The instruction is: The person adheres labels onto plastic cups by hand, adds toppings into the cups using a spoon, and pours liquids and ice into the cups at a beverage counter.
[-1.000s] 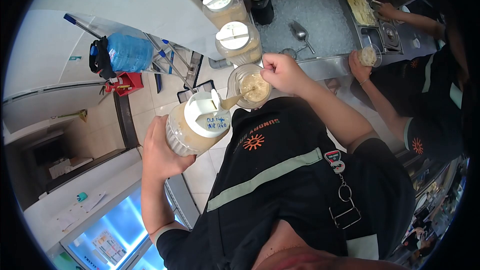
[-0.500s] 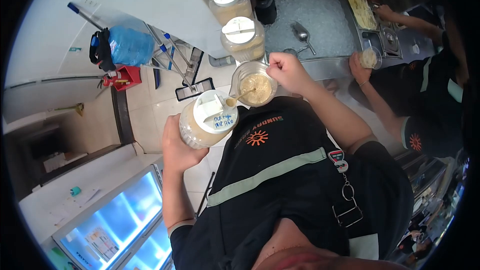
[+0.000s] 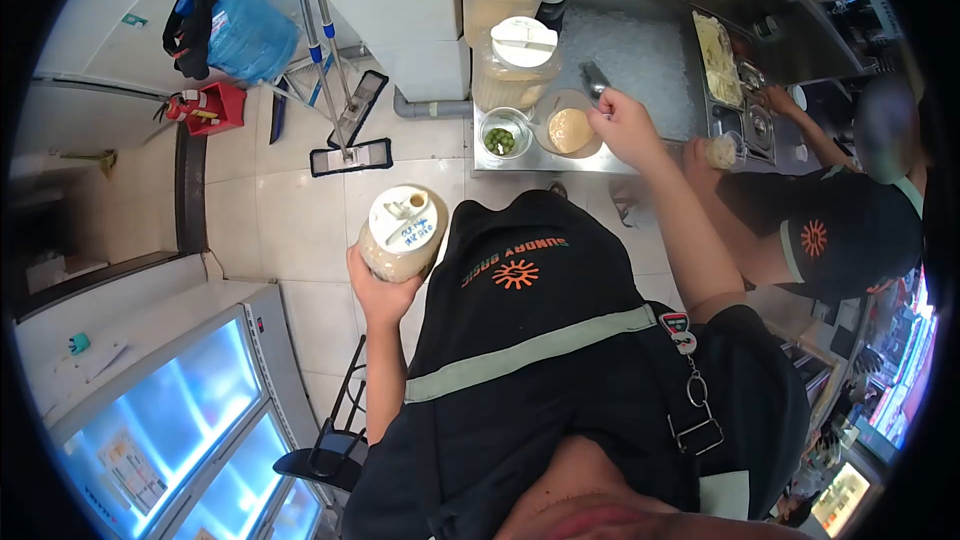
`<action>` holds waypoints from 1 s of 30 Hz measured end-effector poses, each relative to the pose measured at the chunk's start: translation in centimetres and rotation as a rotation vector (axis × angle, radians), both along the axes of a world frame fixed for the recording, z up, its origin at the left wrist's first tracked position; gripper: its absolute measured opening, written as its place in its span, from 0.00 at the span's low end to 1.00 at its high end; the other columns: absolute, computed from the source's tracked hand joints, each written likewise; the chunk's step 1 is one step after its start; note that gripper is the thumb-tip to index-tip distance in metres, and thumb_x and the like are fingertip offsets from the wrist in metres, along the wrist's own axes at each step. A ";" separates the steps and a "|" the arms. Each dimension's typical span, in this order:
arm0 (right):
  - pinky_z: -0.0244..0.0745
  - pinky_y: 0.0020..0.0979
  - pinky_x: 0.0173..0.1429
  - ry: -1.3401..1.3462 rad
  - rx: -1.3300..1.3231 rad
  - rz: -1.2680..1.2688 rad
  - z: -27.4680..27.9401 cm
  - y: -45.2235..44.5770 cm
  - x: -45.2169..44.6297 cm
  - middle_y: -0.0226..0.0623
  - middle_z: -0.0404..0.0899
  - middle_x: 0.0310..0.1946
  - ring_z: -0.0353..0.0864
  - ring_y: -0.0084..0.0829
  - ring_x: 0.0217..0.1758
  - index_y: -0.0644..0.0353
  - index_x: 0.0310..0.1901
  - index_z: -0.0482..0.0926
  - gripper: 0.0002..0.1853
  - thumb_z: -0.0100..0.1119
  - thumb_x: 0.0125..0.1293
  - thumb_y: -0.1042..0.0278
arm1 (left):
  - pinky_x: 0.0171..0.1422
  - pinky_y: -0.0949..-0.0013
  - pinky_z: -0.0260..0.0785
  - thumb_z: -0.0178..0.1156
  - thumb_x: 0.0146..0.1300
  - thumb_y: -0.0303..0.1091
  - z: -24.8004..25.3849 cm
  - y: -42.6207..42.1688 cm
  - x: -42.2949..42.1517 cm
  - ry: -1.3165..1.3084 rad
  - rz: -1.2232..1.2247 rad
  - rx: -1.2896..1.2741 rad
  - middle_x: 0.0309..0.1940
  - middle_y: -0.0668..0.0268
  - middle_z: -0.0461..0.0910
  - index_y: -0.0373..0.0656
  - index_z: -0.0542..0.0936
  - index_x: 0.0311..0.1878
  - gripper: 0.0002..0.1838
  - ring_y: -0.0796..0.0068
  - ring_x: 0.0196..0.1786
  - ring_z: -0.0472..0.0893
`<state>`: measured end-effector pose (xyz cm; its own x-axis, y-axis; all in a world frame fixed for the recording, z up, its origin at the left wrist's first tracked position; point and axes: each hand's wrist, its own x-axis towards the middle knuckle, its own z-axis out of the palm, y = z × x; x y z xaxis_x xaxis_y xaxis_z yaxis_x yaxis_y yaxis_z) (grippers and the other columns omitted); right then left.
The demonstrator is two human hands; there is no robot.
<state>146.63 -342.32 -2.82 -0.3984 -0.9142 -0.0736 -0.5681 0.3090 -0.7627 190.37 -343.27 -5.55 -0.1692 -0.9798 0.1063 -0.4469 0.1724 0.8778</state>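
Observation:
My left hand [image 3: 385, 288] is wrapped round a clear plastic jug [image 3: 398, 250] of pale liquid, held over the floor by my apron. Its white lid, marked in blue handwriting, has an uncovered spout hole. At the counter's near edge, my closed right hand [image 3: 628, 128] grips a clear pitcher [image 3: 545, 110] by its handle side. Light brown liquid with a foamy surface fills its lower part. Just left of the pitcher is a clear cup [image 3: 520, 124] with green pieces inside.
Two more white-lidded jugs [image 3: 515, 65] stand behind the pitcher, beside an ice bin [image 3: 640, 50] with a metal scoop [image 3: 596, 78]. At right, a co-worker [image 3: 850, 230] holds a cup near food pans. Mops [image 3: 350, 155] and a fridge [image 3: 170, 420] are at left.
The stream from the jug into the pitcher has stopped. My left hand has drawn the jug back and more upright; my right hand has moved the pitcher rightward to the counter.

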 end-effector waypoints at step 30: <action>0.81 0.45 0.55 0.675 0.693 0.271 5.5 -9.3 10.0 0.51 0.85 0.48 0.85 0.48 0.51 0.61 0.44 0.87 0.16 0.57 0.61 0.62 | 0.57 0.55 0.69 0.72 0.35 0.27 -4.9 4.3 7.8 -0.086 0.158 0.097 0.45 0.54 0.73 0.35 0.74 0.52 0.34 0.50 0.51 0.75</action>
<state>156.59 -351.59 2.65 -0.3377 -0.8213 -0.4598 -0.9324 0.3586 0.0444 198.16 -338.95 -10.44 -0.0172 -0.9999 0.0017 -0.5359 0.0106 0.8442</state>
